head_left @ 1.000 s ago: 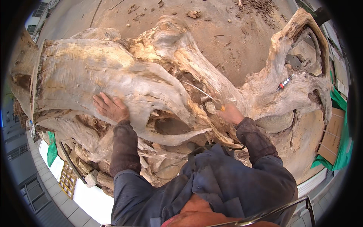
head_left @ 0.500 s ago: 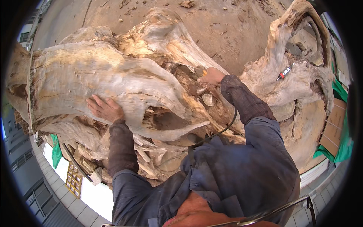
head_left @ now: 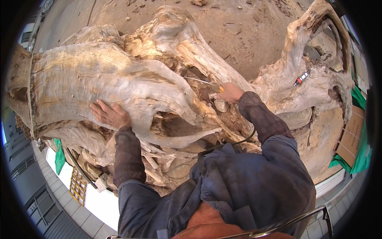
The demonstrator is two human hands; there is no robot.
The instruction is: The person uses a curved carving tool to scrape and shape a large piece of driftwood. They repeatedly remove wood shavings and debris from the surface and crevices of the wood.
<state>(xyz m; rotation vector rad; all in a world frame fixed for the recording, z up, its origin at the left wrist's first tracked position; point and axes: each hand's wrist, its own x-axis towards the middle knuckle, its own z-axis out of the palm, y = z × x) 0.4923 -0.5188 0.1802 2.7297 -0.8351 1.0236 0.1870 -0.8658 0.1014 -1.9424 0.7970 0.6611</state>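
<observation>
A huge pale driftwood-like tree stump (head_left: 95,75) with hollows and twisted roots lies across the view. My left hand (head_left: 111,114) rests flat on its smooth trunk, fingers spread. In my right hand (head_left: 230,93), closed round its yellow-orange handle, is a thin-shafted metal tool (head_left: 199,81), like a screwdriver. Its shaft points left over a dark crevice between the trunk and a thick root (head_left: 215,59); whether the tip touches wood, I cannot tell. Just below the right hand a pale stone-like lump (head_left: 221,105) sits in the rough brown hollow.
A red, black and silver pen-like tool (head_left: 302,77) lies on the right root. A dark hose (head_left: 242,140) curves near my right forearm. Broken wood and stones lie below the trunk. At the right edge are a cardboard box (head_left: 351,135) and green sheeting (head_left: 361,159).
My right hand has shifted a little to the right with the tool, drawing its shaft back and showing more of it. The left hand stays on the trunk.
</observation>
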